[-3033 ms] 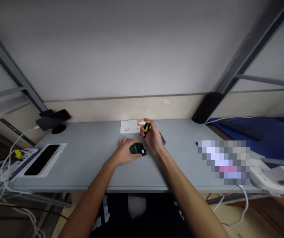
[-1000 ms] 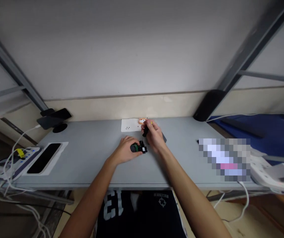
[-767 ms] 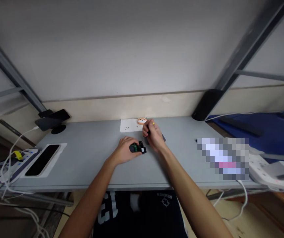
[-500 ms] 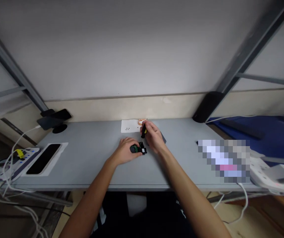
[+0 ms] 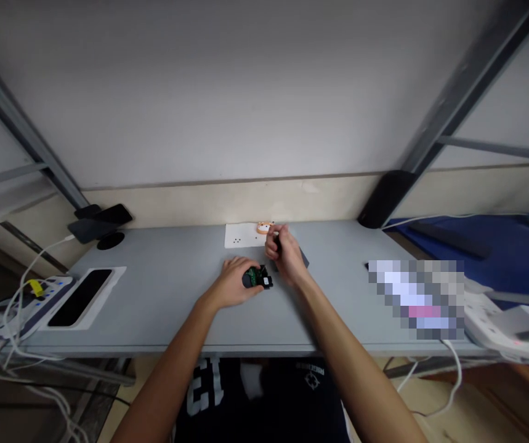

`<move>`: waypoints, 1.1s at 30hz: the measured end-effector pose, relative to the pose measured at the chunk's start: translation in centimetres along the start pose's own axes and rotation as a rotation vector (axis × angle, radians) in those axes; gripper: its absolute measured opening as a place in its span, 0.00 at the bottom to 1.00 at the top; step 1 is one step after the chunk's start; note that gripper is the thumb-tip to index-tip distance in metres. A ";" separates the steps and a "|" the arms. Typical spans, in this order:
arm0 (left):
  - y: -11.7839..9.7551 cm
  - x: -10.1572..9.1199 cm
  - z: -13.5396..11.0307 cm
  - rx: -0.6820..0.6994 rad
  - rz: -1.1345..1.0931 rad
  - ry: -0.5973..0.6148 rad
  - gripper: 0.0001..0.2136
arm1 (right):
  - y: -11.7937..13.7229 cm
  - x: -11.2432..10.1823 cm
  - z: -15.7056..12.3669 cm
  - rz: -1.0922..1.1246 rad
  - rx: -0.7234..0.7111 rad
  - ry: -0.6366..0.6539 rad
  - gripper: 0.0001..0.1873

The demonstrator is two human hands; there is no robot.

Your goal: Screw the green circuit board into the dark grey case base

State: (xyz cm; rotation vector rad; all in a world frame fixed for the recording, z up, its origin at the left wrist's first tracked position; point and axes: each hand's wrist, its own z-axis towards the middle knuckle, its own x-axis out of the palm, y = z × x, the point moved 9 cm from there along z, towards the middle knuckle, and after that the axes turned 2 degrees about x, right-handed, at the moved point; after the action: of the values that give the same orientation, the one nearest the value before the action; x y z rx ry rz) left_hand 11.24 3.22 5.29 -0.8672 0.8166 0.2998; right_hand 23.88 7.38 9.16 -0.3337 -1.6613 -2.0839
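Note:
My left hand (image 5: 231, 281) rests on the grey table (image 5: 162, 295) with its fingers closed round a small black device (image 5: 257, 278) that shows a green circuit board. My right hand (image 5: 286, 258) is closed in a fist just right of it, gripping a small screwdriver with a black and yellow handle (image 5: 277, 245). The tool points down at the device; its tip is hidden by my fingers. Behind my hands lies a white sheet (image 5: 242, 235) with a few tiny dark screws on it, and a small orange figure (image 5: 264, 227) sits at its right edge.
A black phone (image 5: 79, 297) lies on a white sheet at the left, beside a power strip (image 5: 24, 301) with white cables. A phone stand (image 5: 100, 224) is at the back left. A dark flat piece (image 5: 303, 258) lies behind my right wrist. White items and cables crowd the right edge.
My right hand has shifted slightly around the screwdriver, turning it over the device; the yellow of the handle is now mostly covered. My left hand has stayed on the device.

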 end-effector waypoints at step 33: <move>-0.4 0.2 -0.2 0.081 0.045 -0.003 0.09 | -0.1 -1.3 0.0 0.115 0.008 -0.040 0.17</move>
State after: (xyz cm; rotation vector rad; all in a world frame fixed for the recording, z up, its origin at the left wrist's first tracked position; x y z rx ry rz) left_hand 11.47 2.81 5.30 -0.7731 0.8409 0.3050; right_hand 24.94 7.67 8.50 -0.4596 -1.6328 -1.9981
